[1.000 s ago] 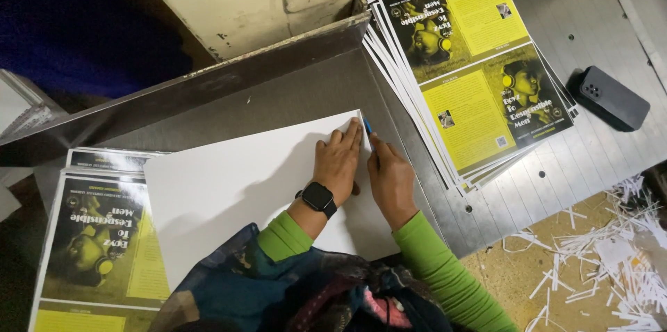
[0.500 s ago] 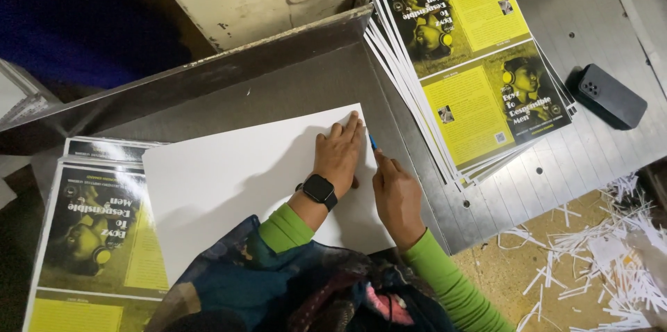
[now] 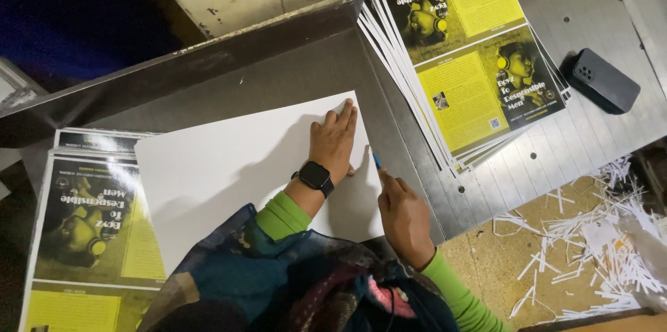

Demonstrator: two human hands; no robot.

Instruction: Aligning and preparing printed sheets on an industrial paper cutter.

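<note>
Left hand [image 3: 335, 139] flat, fingers spread, on white sheet [image 3: 229, 165] mid-frame; right hand [image 3: 404, 217] fingers pinch blue pen [image 3: 376, 160] at sheet's right edge.

— The sheet [image 3: 229, 165] at centre?
— Plain white. Printed sheets [image 3: 472, 54] at one o'clock are yellow and black; so is the stack [image 3: 90, 228] at eight.
— The sleeves [image 3: 285, 215]?
— Bright green; the watch [image 3: 316, 176] is black, the counter [image 3: 556, 158] grey.

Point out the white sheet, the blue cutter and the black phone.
white sheet [image 3: 229, 165], head view, bare middle of the sheet.
blue cutter [image 3: 376, 160], head view, tip showing above the right hand [image 3: 405, 217].
black phone [image 3: 602, 81], head view, middle of its back.
</note>
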